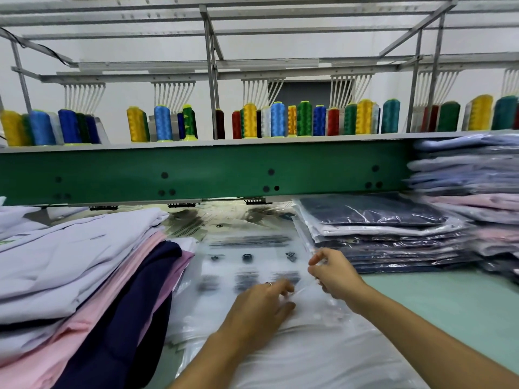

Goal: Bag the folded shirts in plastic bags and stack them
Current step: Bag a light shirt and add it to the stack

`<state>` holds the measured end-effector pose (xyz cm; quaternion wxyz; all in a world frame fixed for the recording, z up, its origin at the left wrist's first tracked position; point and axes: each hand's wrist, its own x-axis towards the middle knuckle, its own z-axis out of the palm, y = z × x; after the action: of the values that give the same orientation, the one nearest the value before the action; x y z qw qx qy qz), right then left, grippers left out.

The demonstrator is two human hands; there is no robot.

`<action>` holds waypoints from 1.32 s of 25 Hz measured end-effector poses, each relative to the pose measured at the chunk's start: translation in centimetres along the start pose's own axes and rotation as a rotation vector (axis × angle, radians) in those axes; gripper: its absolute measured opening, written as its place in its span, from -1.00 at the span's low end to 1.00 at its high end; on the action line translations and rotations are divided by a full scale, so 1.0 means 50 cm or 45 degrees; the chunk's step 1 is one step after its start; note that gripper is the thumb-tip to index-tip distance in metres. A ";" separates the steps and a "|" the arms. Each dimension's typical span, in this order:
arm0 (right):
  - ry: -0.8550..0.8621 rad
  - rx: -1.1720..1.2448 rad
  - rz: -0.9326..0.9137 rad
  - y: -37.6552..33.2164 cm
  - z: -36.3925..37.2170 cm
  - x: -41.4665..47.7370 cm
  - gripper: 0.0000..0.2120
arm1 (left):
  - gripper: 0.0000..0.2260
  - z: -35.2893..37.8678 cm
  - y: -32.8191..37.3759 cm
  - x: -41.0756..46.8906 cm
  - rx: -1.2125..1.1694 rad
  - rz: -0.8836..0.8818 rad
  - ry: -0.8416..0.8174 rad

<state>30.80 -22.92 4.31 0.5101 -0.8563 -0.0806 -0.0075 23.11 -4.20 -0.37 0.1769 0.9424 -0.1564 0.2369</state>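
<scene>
green table (449, 299), thread cones (250, 120), unbagged shirts (84, 262) left

Clear printed bag (247, 265) flat at centre, btwn unbagged folded shirts (84, 262) on L & bagged stack (379, 228) on R.

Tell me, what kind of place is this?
Probably a clothing factory or embroidery workshop: colourful thread cones line the shelf above a green machine beam, folded shirts and bagged shirts sit in piles, and the left hand and right hand pinch a plastic bag.
</scene>
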 end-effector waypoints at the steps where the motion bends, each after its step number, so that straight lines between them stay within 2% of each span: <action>1: -0.050 0.072 0.063 -0.001 0.000 -0.005 -0.92 | -0.71 -0.001 0.005 0.001 0.008 0.013 0.017; 3: -0.112 0.142 0.135 -0.007 0.006 -0.014 -0.88 | -0.70 -0.005 0.020 0.005 0.013 0.083 0.110; 7: -0.118 0.250 0.117 -0.026 0.037 -0.032 -0.83 | -0.80 -0.013 0.044 0.014 0.003 0.236 0.278; 12: -0.082 0.324 0.112 -0.030 0.055 -0.036 -0.86 | -0.89 -0.018 0.049 0.011 0.019 0.261 0.360; 17: 0.042 0.287 0.156 -0.009 0.031 -0.002 -0.90 | -0.81 -0.024 0.019 0.004 0.019 -0.065 0.227; 27: 0.010 0.269 0.210 0.036 -0.012 0.033 -0.86 | -0.80 -0.085 -0.073 -0.038 0.086 -0.572 0.016; 33: 0.085 0.222 0.242 0.064 -0.057 0.055 -0.89 | -0.89 -0.117 -0.097 -0.042 0.243 -0.726 0.132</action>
<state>34.17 -26.54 3.15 0.5835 -0.8117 0.0176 0.0193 20.87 2.93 2.16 0.1547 0.9473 0.1467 0.2391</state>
